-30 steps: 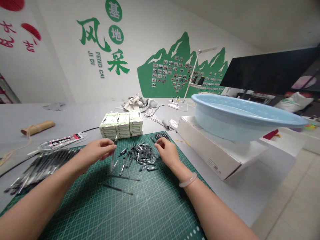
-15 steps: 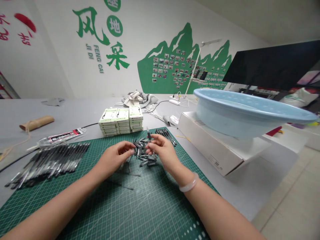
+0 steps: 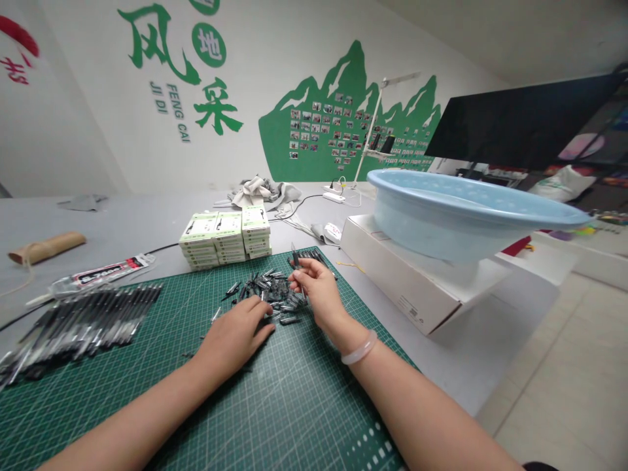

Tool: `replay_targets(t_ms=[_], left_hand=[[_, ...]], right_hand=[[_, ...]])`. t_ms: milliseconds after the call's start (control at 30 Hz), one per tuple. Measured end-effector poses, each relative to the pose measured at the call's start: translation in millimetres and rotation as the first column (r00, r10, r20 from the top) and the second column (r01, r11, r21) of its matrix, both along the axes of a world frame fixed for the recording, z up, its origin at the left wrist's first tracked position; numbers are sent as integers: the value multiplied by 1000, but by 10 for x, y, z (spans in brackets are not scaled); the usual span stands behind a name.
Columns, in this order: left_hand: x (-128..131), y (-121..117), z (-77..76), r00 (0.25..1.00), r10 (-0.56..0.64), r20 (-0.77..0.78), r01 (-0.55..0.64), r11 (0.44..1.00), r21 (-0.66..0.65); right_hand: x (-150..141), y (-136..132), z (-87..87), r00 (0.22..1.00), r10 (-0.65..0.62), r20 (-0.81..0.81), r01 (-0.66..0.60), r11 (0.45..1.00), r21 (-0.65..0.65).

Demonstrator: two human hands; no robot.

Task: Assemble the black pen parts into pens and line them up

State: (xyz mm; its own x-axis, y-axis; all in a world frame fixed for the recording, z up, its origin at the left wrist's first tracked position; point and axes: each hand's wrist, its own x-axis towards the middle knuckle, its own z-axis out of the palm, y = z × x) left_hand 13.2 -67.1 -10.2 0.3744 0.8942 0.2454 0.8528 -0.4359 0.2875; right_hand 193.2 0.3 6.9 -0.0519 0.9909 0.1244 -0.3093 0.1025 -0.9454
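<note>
My right hand (image 3: 314,288) is pinched round a thin pen part (image 3: 296,257) that stands upright above a heap of small dark pen pieces (image 3: 267,294) on the green cutting mat (image 3: 275,405). My left hand (image 3: 235,337) lies low on the mat, fingers together and reaching down to the near edge of that heap; what is under the fingertips is hidden. A pale bangle sits on my right wrist. Thin refills lie on the mat beside my left hand.
A row of black pens (image 3: 78,320) lies at the mat's left. Stacked green-white boxes (image 3: 226,237) stand behind the heap, with a glue tube (image 3: 93,273) and a cardboard roll (image 3: 44,247) further left. A light-blue basin (image 3: 461,216) rests on a white carton (image 3: 417,281) at the right.
My left hand has dropped from in front of me down onto the mat by the heap. My right hand keeps the upright pen part. The camera has drifted slightly.
</note>
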Motion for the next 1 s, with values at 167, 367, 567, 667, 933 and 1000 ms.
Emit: replay_targets(t_ms=[167, 367, 567, 667, 933, 1000], left_hand=[[-66, 58, 60, 989, 46, 143, -42, 999, -32], [-190, 114, 184, 652, 239, 719, 78, 923, -377], [-153, 122, 147, 402, 345, 848, 218, 863, -455], [-133, 109, 154, 351, 365, 862, 223, 862, -455], [-245, 173, 201, 68, 476, 877, 166, 861, -481], [-295, 216, 203, -26, 493, 870, 112, 866, -488]], right_hand=[[10, 9, -9, 1000, -1, 20, 1, 1000, 4], [-25, -69, 30, 975, 207, 86, -208, 978, 1], [-105, -206, 62, 904, 420, 79, -420, 908, -16], [-119, -201, 38, 912, 403, 77, -404, 915, 1], [-130, -190, -3, 879, 445, 170, -451, 892, -4], [-143, -207, -18, 857, 440, 268, -460, 888, 12]])
